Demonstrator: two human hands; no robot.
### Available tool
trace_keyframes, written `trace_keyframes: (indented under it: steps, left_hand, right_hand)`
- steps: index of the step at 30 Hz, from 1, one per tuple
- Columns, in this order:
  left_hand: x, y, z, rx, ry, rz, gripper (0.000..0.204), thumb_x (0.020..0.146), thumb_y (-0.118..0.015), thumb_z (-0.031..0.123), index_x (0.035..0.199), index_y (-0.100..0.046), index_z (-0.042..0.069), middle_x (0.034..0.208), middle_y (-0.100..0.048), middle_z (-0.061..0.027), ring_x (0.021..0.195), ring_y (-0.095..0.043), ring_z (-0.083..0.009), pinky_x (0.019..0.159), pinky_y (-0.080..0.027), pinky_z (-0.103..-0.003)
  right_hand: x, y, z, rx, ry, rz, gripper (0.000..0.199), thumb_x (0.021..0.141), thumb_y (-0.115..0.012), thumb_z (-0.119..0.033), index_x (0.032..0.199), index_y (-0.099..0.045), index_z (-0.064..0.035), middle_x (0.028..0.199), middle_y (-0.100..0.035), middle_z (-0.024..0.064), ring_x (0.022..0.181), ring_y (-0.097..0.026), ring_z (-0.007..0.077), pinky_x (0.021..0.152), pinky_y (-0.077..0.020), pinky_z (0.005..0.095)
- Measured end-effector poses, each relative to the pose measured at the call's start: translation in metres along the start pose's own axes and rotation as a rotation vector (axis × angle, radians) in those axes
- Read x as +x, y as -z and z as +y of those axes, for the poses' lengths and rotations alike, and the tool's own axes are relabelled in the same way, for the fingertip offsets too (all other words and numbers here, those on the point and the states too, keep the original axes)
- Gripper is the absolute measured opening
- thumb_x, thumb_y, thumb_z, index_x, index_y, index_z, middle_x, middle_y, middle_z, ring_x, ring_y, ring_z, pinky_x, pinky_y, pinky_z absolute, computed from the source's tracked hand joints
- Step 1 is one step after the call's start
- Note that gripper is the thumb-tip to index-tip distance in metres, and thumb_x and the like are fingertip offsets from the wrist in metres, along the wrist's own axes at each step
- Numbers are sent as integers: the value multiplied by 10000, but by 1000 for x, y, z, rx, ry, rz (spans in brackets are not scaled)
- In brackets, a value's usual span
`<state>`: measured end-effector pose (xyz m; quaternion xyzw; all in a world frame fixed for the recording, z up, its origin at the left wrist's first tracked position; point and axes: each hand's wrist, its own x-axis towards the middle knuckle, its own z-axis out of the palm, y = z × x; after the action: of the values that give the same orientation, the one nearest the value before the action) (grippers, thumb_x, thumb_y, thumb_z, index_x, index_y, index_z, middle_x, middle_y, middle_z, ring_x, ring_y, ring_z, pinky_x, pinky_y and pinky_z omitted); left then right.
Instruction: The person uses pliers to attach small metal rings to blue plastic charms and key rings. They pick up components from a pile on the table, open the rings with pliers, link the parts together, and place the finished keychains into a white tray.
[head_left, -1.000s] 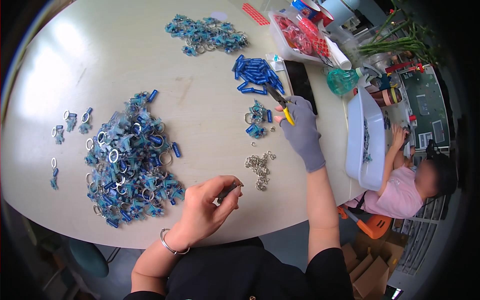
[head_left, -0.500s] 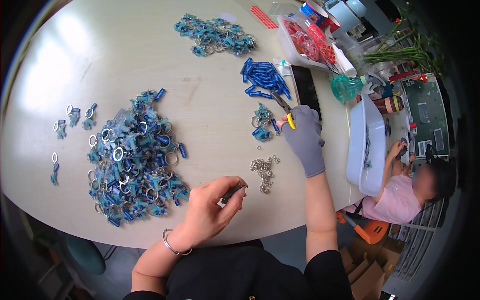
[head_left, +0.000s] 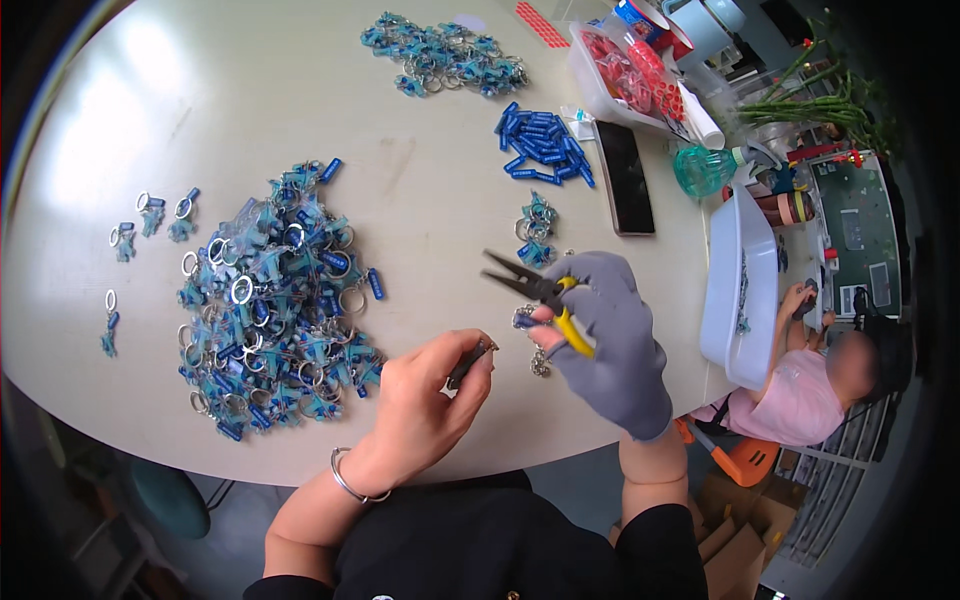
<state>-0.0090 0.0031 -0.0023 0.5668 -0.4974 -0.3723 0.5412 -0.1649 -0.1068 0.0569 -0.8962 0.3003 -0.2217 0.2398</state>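
Note:
My right hand (head_left: 612,345), in a grey glove, grips yellow-handled pliers (head_left: 535,293) whose dark jaws stand apart and point left. Its fingertips also pinch a small metal ring piece (head_left: 524,320). My bare left hand (head_left: 425,400), with a bangle on the wrist, pinches a small dark metal part (head_left: 470,362) just left of the pliers. Under the hands lies a little heap of silver rings (head_left: 540,360). A big pile of blue keychains with rings (head_left: 275,305) lies to the left of my left hand.
A second keychain pile (head_left: 445,55) and loose blue tubes (head_left: 542,145) lie farther back, with a black phone (head_left: 626,178) and a tray of red parts (head_left: 630,70). A white tub (head_left: 738,280) sits at the table's right edge; a person sits beyond it.
My right hand has lifted off the table with the pliers and come back toward my left hand. The pliers' jaws now point left. My left hand stays put.

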Motion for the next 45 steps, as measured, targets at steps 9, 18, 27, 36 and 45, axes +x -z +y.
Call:
trace_keyframes:
  steps: [9,18,27,36,45]
  left_hand:
    - [0,-4,-4,58,-54,41,165,786,-665,-17,934,-593,-16,728,-629,-148,573,-624,-271,507,-480,-326]
    - [3,-3,-4,202,-180,53,139,770,-673,-11,891,-609,-34,727,-632,-139,561,-617,-273,512,-478,-342]
    - [-2,-6,-8,10,32,54,176,784,-686,19,946,-630,-20,724,-630,-131,535,-571,-212,505,-452,-291]
    - [-1,-7,-3,-181,113,50,154,831,-681,10,964,-625,-42,769,-653,-134,611,-635,-179,552,-492,-265]
    - [-3,-4,1,-191,48,109,108,825,-692,-10,911,-633,-39,760,-655,-105,651,-654,-134,566,-502,-243]
  right_hand:
    - [-5,-4,-23,-348,200,-60,292,645,-753,-21,884,-585,1,1030,-563,139,968,-527,350,830,-437,436]
    - [-6,-10,-22,-462,174,-131,266,768,-607,-33,1029,-557,-33,1002,-500,156,966,-486,350,872,-388,440]
    - [-10,-13,-19,-458,140,-74,254,771,-607,-41,1021,-562,-39,1003,-505,152,956,-493,340,867,-397,437]
    - [-13,-14,-20,-470,144,-19,245,771,-608,-45,1012,-565,-39,987,-498,146,949,-492,337,857,-396,434]
    - [-8,-4,-28,-419,281,56,347,620,-768,-45,899,-570,14,1053,-566,150,984,-528,351,817,-450,459]
